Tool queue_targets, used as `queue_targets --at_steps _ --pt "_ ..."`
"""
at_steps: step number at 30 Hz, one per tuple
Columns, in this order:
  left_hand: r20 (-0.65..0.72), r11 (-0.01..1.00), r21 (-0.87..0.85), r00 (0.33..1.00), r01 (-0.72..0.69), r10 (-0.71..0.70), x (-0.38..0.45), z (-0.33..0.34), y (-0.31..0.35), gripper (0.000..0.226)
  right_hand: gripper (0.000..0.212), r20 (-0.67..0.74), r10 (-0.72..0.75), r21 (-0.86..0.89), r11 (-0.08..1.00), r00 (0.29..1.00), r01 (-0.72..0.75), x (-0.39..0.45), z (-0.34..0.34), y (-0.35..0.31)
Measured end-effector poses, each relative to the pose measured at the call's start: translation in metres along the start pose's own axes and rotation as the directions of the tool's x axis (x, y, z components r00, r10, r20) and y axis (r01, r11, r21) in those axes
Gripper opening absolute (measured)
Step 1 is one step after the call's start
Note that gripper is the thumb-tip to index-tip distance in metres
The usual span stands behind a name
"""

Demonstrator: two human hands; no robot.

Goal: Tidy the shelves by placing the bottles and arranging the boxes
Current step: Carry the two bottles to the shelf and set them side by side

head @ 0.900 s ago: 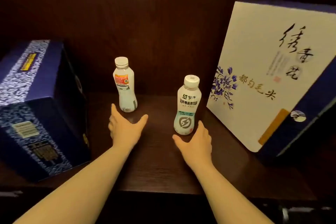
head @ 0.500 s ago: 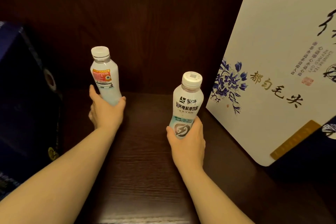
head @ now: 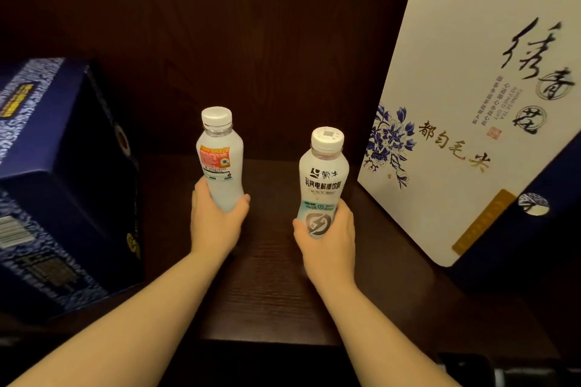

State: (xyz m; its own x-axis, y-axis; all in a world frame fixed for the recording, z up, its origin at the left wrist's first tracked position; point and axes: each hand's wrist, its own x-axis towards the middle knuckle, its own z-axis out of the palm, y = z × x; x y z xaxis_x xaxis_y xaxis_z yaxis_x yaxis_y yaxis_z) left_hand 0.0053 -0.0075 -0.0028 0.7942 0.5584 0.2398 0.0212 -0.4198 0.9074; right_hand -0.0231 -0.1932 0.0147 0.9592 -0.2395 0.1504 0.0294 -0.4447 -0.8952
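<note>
left hand (head: pixel 217 223) bare | right hand (head: pixel 330 239) bare | forearms uncovered, sleeveless

Shelf board (head: pixel 267 289): dark brown wood, visible grain, front edge toward the camera. Back panel (head: pixel 251 41): matching dark wood, vertical grain. Lighting: dim and warm, falling from the front; upper corners in shadow.
</note>
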Motion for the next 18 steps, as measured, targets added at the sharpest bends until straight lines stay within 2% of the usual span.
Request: queue_targets --at_steps 4,8,12,18 --pt "0.075 0.999 -0.045 0.997 0.025 -0.021 -0.047 -0.025 0.022 0.065 0.076 -0.016 0.048 0.047 0.998 0.999 -0.047 -0.033 -0.029 -0.011" --pt "0.147 0.995 -0.097 0.989 -0.003 0.017 -0.097 -0.063 0.058 0.063 0.075 -0.034 0.039 0.074 0.997 0.999 -0.036 -0.077 -0.07 -0.032" --pt "0.234 0.988 -0.138 0.967 -0.071 0.102 -0.153 -0.104 0.104 0.053 0.066 -0.117 0.011 0.101 0.995 0.993 0.001 -0.133 -0.12 -0.062" --pt "0.328 0.954 -0.238 0.909 -0.183 0.256 -0.251 -0.159 0.186 0.051 0.065 -0.262 -0.079 0.091 0.99 0.962 0.106 -0.234 -0.217 -0.105"
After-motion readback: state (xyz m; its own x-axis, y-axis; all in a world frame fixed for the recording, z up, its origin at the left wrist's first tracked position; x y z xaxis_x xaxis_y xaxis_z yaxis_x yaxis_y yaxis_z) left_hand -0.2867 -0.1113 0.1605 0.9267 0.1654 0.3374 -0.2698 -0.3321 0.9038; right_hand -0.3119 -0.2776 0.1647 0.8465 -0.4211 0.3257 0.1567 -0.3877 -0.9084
